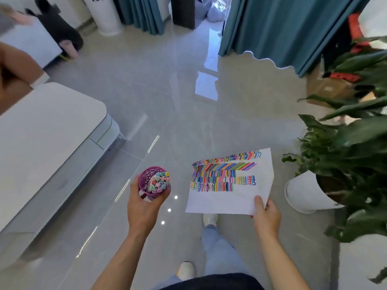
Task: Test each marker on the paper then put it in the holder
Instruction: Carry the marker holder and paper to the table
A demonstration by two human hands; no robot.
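Observation:
My left hand (142, 203) grips a purple mesh holder (146, 178) from below, held upright over the floor. Several markers (160, 182) stand inside it, their coloured caps showing. My right hand (265, 213) pinches the near right corner of a white sheet of paper (228, 200), thumb on top. The paper's upper half is covered with rows of multicoloured test strokes (224, 175). Both things are carried in the air, apart from each other.
A white table (48, 130) stands at the left. A potted plant with a white pot (303, 191) crowds the right side. Grey tiled floor (167, 97) stretches ahead to teal curtains (278, 26). My legs and white shoes (210, 219) are below. Another person is at far left.

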